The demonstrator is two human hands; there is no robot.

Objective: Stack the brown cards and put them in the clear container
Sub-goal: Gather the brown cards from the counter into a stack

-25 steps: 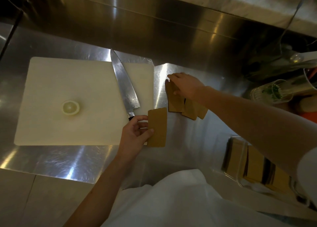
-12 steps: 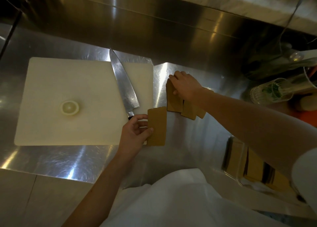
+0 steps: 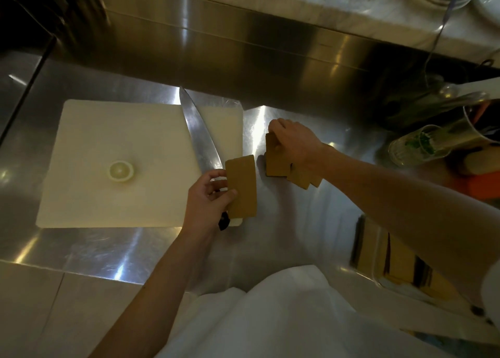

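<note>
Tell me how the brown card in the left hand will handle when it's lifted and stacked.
The brown card probably stays stiff: it looks flat and unbent though the left hand pinches only one edge. It seems thin, so likely light. The fanned cards under the right hand lie on shiny steel counter, so they may slide when pushed.

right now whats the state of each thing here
left hand: gripping one brown card, lifted
right hand: pressing on the fanned cards, not yet squared
clear container: open, already holds cards
knife: lying flat across the cutting board
lemon slice: cut, flat on the board
</note>
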